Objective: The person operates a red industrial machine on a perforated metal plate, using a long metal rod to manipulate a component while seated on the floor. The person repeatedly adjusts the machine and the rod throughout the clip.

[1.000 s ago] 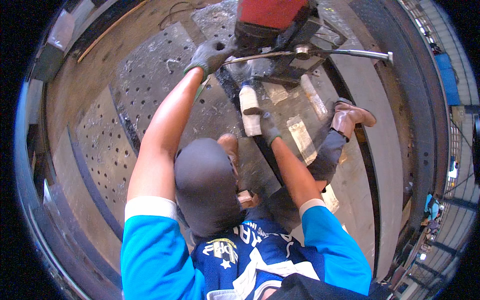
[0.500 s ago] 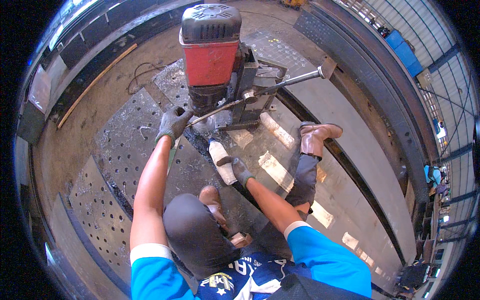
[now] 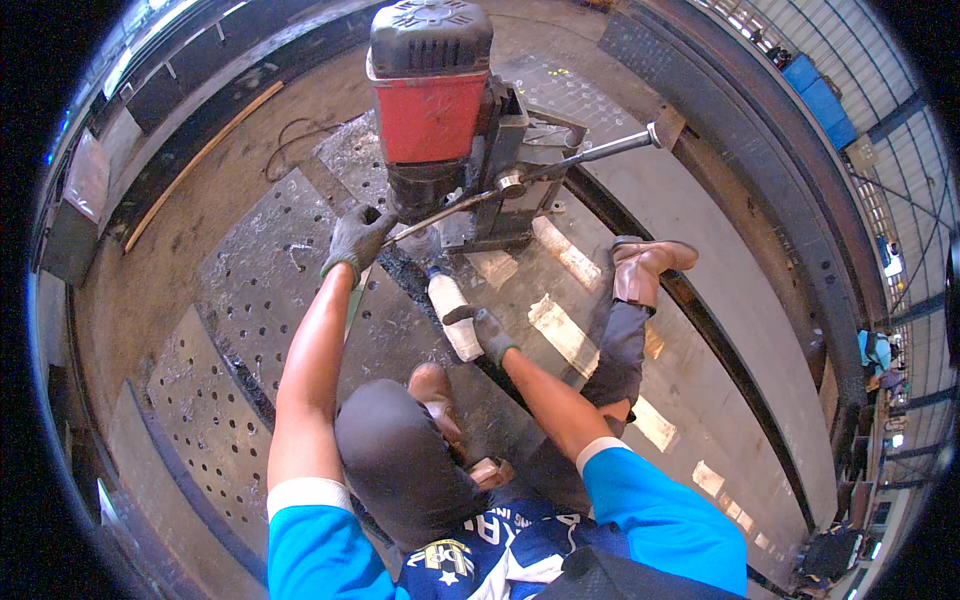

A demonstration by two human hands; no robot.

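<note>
A magnetic drill [image 3: 428, 115] with a red body and black motor cap stands on a dark steel plate. A long metal feed lever [image 3: 575, 160] runs slantwise across its front. My gloved left hand [image 3: 357, 240] is closed at the lever's lower left end, beside the drill's black lower housing. In my gloved right hand [image 3: 488, 335] is a whitish squeeze bottle [image 3: 452, 310], tilted, its blue tip pointing at the foot of the drill. The drill's cutting end is partly hidden behind the lever and the left hand.
Perforated steel plates [image 3: 205, 425] scattered with metal shavings lie at the left. A long dark gap [image 3: 715, 325] divides the plates on the right. My boots [image 3: 645, 270] rest on the plates. Pale tape-like strips [image 3: 565, 335] lie near the right hand. A wooden strip [image 3: 205, 165] lies far left.
The whole view has shifted slightly, placing the drill a little higher and to the right. Both hands keep the same grip, and the bottle stays tilted toward the drill's foot.
</note>
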